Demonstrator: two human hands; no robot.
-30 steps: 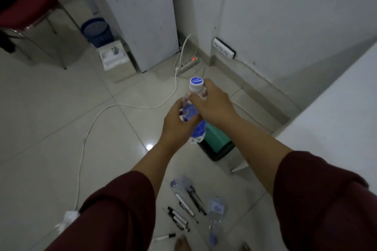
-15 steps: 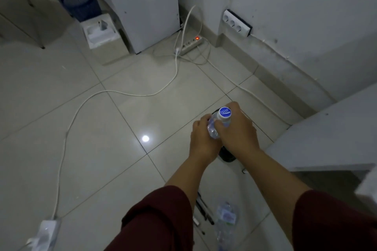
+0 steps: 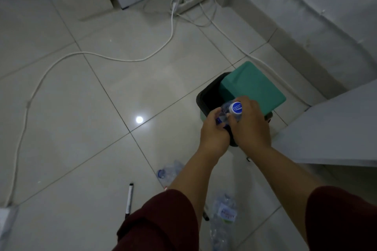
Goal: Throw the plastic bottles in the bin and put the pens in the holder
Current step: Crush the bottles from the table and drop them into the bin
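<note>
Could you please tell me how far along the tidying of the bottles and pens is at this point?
Nothing looks finished. In hand: both hands, left and right, grip a capped bottle over the open bin. Left: two crushed bottles and a pen lie on the floor; no holder is in view.

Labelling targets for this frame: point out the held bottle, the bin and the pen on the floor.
held bottle (image 3: 235, 108): head view, on its blue cap, between both hands.
bin (image 3: 253, 87): head view, on the green lid, open dark mouth beside it.
pen (image 3: 129, 199): head view, on the white barrel, lying on the tile.
</note>
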